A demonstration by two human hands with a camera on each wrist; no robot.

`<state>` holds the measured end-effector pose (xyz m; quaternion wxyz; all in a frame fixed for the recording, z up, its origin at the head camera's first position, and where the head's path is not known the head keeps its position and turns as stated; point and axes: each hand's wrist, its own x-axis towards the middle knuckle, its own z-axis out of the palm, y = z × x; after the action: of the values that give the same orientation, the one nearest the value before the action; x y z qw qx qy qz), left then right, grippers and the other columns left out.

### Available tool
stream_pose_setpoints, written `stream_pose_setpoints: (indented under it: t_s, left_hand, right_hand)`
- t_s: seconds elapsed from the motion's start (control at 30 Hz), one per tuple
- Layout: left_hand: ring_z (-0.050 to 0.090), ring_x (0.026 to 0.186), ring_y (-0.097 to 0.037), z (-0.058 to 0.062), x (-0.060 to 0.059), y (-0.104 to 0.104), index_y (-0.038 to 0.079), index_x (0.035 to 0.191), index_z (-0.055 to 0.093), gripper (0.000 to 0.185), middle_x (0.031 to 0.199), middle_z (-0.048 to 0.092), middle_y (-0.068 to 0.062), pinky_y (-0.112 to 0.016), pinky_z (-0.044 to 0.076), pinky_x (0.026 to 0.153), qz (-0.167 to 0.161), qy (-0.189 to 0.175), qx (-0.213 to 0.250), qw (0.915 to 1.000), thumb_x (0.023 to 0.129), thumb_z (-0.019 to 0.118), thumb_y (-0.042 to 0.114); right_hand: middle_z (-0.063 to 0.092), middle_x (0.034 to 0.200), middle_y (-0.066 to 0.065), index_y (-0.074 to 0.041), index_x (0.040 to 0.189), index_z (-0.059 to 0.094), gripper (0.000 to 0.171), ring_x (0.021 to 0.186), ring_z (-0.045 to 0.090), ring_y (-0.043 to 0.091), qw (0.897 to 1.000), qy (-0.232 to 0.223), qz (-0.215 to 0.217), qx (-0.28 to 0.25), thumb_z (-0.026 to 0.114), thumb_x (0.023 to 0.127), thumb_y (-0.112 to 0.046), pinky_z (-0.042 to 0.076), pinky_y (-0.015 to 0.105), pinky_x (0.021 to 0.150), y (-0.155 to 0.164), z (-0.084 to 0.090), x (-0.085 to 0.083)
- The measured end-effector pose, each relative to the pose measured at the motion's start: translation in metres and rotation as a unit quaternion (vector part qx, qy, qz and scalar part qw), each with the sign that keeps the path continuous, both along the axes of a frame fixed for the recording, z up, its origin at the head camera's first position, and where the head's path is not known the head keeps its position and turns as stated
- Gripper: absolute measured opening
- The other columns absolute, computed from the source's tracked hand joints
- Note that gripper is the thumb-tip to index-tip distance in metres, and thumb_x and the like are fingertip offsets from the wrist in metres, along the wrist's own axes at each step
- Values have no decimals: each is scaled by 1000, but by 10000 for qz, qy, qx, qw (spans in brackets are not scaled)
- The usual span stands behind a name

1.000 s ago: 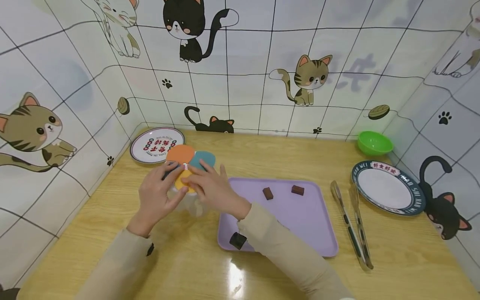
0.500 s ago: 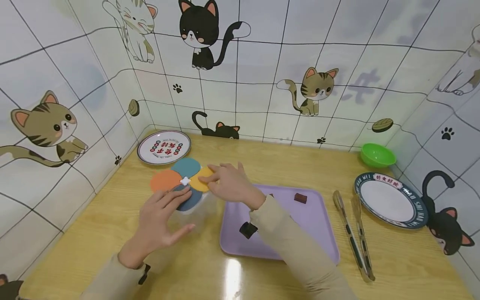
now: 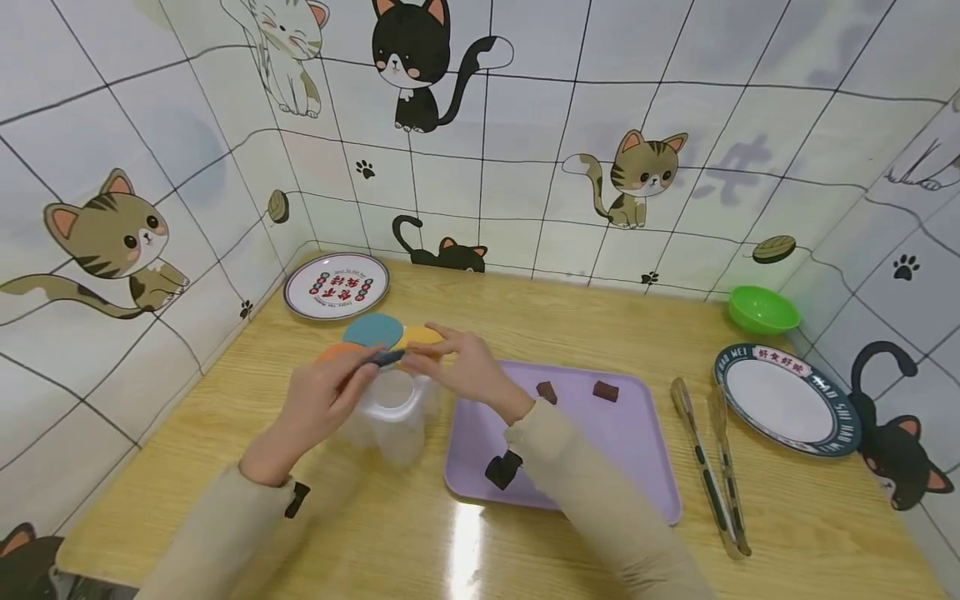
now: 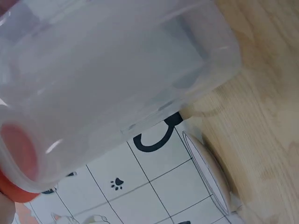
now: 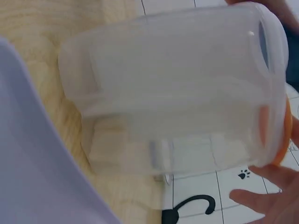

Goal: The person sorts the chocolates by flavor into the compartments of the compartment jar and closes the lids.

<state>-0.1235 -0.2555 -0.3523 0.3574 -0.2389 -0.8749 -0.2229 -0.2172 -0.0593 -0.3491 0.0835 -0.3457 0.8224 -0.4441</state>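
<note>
A clear plastic jar (image 3: pixel 397 425) with several compartments stands left of the tray, its petal-shaped flip lids at the top. The dark blue lid (image 3: pixel 387 357) is tilted up, uncovering the front opening, and my left hand (image 3: pixel 318 396) pinches its left side. My right hand (image 3: pixel 472 371) reaches in from the right, fingertips at the yellow lid (image 3: pixel 418 337) and close to the dark blue lid's edge. At the back the teal lid (image 3: pixel 373 331) lies flat; the orange lid (image 3: pixel 341 351) is partly hidden by my left hand. Through the jar's wall (image 5: pixel 173 88) the right wrist view shows pale, blurred contents.
On the lilac tray (image 3: pixel 585 479) lie several small dark brown blocks (image 3: pixel 605 391). Metal tongs (image 3: pixel 708 467) lie to its right, beside a blue-rimmed plate (image 3: pixel 783 396). A green bowl (image 3: pixel 763 310) is at the back right, a white plate (image 3: pixel 337 304) at the back left. Cat-patterned walls (image 3: pixel 525 192) enclose the table.
The jar first turned counterclockwise, bringing the dark blue lid to the front. That lid then tilted up, and my left fingers moved from lying on it to pinching it.
</note>
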Motion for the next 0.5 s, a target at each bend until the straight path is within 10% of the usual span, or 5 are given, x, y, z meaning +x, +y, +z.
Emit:
stream_pose_setpoints:
  t_s: [0.23, 0.5]
  left_hand:
    - [60, 85, -27, -8, -9, -3, 12, 140, 25, 84, 114, 59, -15, -41, 46, 67, 94, -723, 103, 9973, 76, 56, 57]
    - [58, 95, -27, -5, -20, 9, 23, 142, 20, 116, 113, 60, -12, -41, 47, 70, 573, -1173, -125, 9914, 47, 78, 55]
  right_hand:
    - [55, 124, 8, -10, 74, 74, 40, 125, 42, 12, 9948, -331, -687, -682, 56, 82, -45, 40, 36, 94, 0, -2, 1]
    - [40, 139, 9, -23, 126, 51, 42, 134, 27, 25, 9993, 354, -11, 90, 48, 89, -41, 27, 52, 103, 43, -11, -4]
